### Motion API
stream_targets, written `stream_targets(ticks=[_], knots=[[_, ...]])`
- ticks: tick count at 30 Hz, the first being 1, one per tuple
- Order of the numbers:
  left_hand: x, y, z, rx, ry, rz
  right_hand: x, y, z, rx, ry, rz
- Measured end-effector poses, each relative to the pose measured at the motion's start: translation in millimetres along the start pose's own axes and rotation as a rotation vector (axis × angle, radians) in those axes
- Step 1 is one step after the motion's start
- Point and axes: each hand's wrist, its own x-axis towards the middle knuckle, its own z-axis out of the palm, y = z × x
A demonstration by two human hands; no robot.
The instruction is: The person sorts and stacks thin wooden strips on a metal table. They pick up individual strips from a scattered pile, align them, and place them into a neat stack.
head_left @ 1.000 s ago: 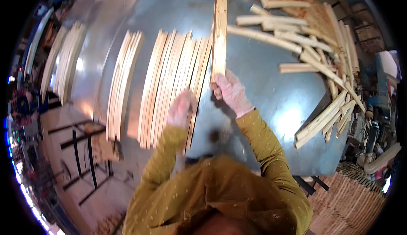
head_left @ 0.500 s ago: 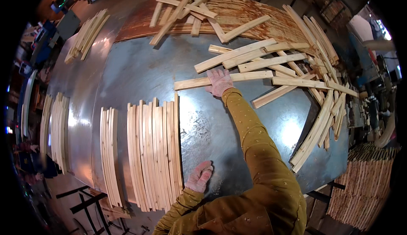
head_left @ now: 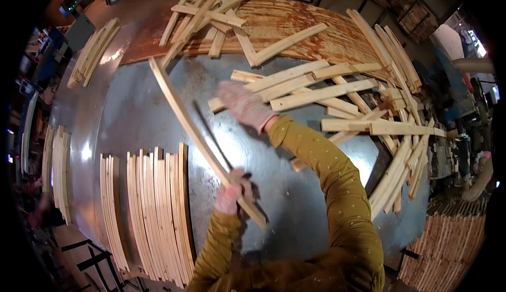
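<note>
My left hand point(head_left: 231, 196) grips a long curved wooden slat point(head_left: 188, 124) near its lower end; the slat slants up and to the left over the metal table point(head_left: 137, 107). My right hand point(head_left: 244, 105), in a light glove, reaches out over the loose heap of wooden slats point(head_left: 327, 89) on the right of the table and rests at the near end of one of them. It is blurred, so I cannot tell whether it grips a piece. A neat row of curved slats point(head_left: 158, 207) lies side by side at the lower left.
More slats are heaped on a brown board point(head_left: 295, 23) at the far side. Smaller stacks of slats point(head_left: 92, 52) lie at the far left, and another stack point(head_left: 58, 171) along the left edge. Bundled slats point(head_left: 453, 244) stand off the table's lower right.
My left hand has picked up one long slat and lifted it above the table. My right hand stays reaching at the loose heap, now slightly nearer.
</note>
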Motion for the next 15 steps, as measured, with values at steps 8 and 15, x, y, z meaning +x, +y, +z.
stream_targets(ticks=[8,15], knots=[[-59.4,-52.8,-36.2,-0.154,0.432,-0.224,2.5,190.0,45.4,-0.476,-0.38,0.484],[-60.4,-49.4,-44.8,-0.259,0.401,-0.325,-26.1,165.3,28.9,-0.353,-0.188,0.479]])
